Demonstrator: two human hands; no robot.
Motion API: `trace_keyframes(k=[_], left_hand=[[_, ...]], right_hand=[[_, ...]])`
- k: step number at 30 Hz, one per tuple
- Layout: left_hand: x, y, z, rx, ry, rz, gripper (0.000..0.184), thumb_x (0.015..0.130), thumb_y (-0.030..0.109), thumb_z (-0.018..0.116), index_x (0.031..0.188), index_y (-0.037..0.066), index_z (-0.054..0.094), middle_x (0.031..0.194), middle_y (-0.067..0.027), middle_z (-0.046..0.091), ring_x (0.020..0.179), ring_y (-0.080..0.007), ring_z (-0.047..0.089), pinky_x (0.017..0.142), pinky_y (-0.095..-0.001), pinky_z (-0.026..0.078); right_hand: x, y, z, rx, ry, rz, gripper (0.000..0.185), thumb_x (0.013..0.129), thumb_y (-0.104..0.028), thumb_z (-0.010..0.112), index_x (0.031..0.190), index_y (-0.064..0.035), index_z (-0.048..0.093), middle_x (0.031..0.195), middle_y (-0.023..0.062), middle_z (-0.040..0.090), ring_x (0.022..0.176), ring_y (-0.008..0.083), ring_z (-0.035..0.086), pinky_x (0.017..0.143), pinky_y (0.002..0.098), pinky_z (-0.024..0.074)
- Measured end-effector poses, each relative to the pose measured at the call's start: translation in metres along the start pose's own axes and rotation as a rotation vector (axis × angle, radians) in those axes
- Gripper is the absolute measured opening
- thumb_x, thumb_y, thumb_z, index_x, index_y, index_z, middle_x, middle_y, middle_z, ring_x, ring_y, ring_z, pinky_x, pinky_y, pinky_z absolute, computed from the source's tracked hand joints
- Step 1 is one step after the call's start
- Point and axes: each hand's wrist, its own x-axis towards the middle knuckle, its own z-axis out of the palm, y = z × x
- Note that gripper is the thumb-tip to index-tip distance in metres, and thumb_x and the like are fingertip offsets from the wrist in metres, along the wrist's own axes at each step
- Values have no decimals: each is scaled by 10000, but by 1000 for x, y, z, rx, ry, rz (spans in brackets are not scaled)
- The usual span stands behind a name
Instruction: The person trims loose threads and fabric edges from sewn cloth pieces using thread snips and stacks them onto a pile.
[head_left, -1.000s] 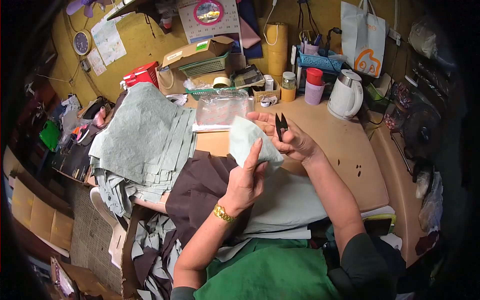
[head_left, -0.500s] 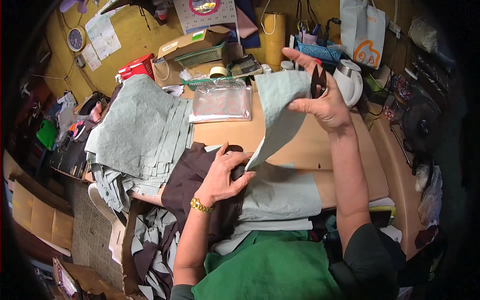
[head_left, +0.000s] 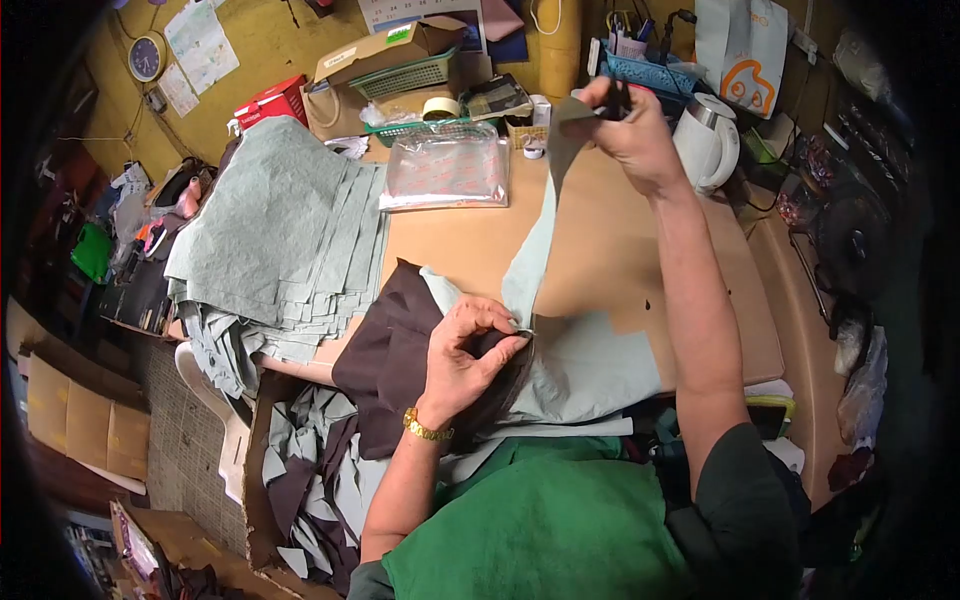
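Note:
My left hand, with a gold watch on its wrist, pinches the edge of a pale green fabric piece beside dark brown fabric. From that pinch the pale piece rises, twisted and narrow, to my raised right hand. My right fingers are closed on its upper end and also hold a dark tool that looks like thread snips, partly hidden. Under and right of my left hand, more pale green fabric lies over the table's near edge.
Stacked pale green fabric pieces cover the table's left side. A clear plastic packet, blue basket and white kettle stand farther back. A cardboard box of fabric scraps is below at left.
My right hand has lifted slightly and turned, drawing the pale piece into a steeper, narrower strip. My left hand has shifted right and closed into a tighter pinch. The view has also shifted slightly.

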Motion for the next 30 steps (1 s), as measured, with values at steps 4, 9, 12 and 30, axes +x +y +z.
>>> trace_keyframes(k=[4, 9, 12, 30], left_hand=[[-5, 19, 4, 95, -50, -49, 147, 744, 8, 838, 819, 19, 712, 875, -56, 689, 876, -168, 653, 801, -289, 515], [-22, 8, 16, 43, 203, -93, 53, 852, -31, 728, 845, -21, 677, 796, -45, 653, 710, -100, 584, 675, -240, 468], [-17, 20, 26, -28, 295, -139, 94, 848, -38, 731, 896, -6, 657, 809, -25, 639, 711, -66, 579, 668, -214, 467], [-21, 24, 12, -103, -81, -303, 255, 827, -34, 764, 1078, 10, 756, 1055, -63, 673, 899, -97, 630, 798, -224, 532]], right_hand=[[11, 14, 23, -41, 46, -65, 157, 774, 61, 730, 868, -54, 677, 860, -17, 684, 764, 52, 608, 671, 213, 457], [19, 32, 38, -22, -25, -19, 191, 750, 86, 728, 851, -49, 639, 923, -10, 672, 837, 79, 606, 756, 251, 492], [16, 38, 47, 1, -19, -21, 219, 740, 96, 739, 840, -55, 617, 922, -18, 654, 842, 77, 597, 762, 248, 482], [5, 63, 87, -403, 105, -254, 163, 812, -56, 744, 947, 9, 683, 828, 29, 667, 764, 84, 584, 725, 265, 481]])
